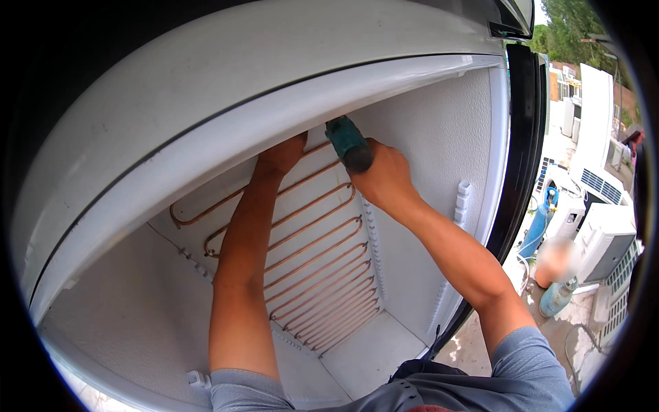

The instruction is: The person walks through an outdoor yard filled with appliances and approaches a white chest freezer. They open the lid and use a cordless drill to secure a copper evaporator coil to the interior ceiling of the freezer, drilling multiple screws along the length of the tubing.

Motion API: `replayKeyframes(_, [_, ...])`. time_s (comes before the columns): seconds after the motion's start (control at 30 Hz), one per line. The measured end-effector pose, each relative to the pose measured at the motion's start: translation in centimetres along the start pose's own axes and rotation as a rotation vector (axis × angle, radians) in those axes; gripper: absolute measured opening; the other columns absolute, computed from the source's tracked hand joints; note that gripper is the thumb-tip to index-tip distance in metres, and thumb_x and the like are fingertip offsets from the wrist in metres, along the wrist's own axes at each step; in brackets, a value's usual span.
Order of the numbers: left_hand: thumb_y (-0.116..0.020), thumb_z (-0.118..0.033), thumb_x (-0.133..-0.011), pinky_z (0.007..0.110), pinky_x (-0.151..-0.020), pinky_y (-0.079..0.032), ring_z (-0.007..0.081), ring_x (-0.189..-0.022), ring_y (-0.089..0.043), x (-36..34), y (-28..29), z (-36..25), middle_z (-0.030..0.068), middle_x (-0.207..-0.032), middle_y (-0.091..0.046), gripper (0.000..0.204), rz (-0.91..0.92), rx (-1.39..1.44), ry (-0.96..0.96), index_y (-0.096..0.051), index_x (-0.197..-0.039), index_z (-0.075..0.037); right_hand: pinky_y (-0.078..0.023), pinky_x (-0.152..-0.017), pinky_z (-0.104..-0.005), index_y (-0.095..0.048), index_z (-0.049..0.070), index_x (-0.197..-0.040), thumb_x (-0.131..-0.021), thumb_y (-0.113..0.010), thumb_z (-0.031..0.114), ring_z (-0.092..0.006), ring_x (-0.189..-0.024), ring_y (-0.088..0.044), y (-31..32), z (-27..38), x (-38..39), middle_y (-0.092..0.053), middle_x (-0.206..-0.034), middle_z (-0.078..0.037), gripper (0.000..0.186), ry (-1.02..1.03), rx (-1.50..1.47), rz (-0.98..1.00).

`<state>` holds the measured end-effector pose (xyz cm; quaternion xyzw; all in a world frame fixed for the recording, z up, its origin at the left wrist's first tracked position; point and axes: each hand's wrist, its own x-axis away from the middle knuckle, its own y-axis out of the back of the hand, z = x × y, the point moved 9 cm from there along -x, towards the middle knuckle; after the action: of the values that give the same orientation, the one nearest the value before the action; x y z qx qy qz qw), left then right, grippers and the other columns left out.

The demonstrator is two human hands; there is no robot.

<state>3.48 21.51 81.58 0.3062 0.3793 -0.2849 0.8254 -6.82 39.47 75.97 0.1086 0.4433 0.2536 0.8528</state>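
Inside an upright white cabinet [103,123], copper tubing [316,275] runs in looped rows along the back wall. My right hand [384,168] grips a teal-and-black cordless drill [347,141], held high against the upper part of that wall. My left hand [281,154] reaches up just left of the drill, beside the top loops; its fingers are mostly hidden under the upper rim, so what they touch is unclear. A thin wire [165,233] runs along the left side, and white shelf brackets [463,206] line the side walls.
A black door edge [515,151] stands at the cabinet's right. Beyond it outside are a tall white panel [596,117], white appliance units [600,237], a blue gas cylinder [535,226], a smaller teal cylinder [557,299] and hoses. A blurred patch hides something beside them.
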Motion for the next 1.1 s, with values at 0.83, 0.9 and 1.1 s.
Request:
replayKeyframes(0.83, [-0.058,0.003,-0.095,0.044,-0.078,-0.053,0.0366,-0.084,-0.063,1.4,5.9,-2.8,0.0197,-0.092,-0.064,0.023,-0.156,0.175,0.35,-0.069,-0.115,0.003,-0.055,-0.072,-0.0355,-0.071,0.0,-0.102,-0.086,-0.076,0.009,-0.0227,-0.073,-0.07,3.5,-5.6,12.7,-0.073,-0.081,-0.012,0.02,-0.108,-0.491,0.24])
replayKeyframes(0.9, [-0.056,-0.008,-0.105,0.035,-0.069,-0.049,0.0193,-0.077,-0.058,6.2,7.0,-4.0,0.0107,-0.091,-0.067,0.021,-0.474,0.45,0.743,-0.069,-0.117,0.002,-0.054,-0.072,-0.0332,-0.072,0.0,-0.1,-0.087,-0.075,0.008,-0.0172,-0.073,-0.068,3.5,-5.8,13.8,-0.073,-0.082,-0.009,0.016,-0.132,-0.536,0.283])
replayKeyframes(1.1, [-0.056,-0.017,-0.108,0.024,-0.058,-0.042,0.0064,-0.064,-0.042,28.1,3.2,-19.5,0.006,-0.098,-0.068,0.025,-0.557,1.428,2.039,-0.066,-0.126,-0.003,-0.053,-0.071,-0.0315,-0.072,0.0,-0.096,-0.091,-0.077,0.013,-0.0135,-0.072,-0.066,2.4,-7.3,18.8,-0.072,-0.08,-0.007,0.015,-0.072,-0.594,0.423])
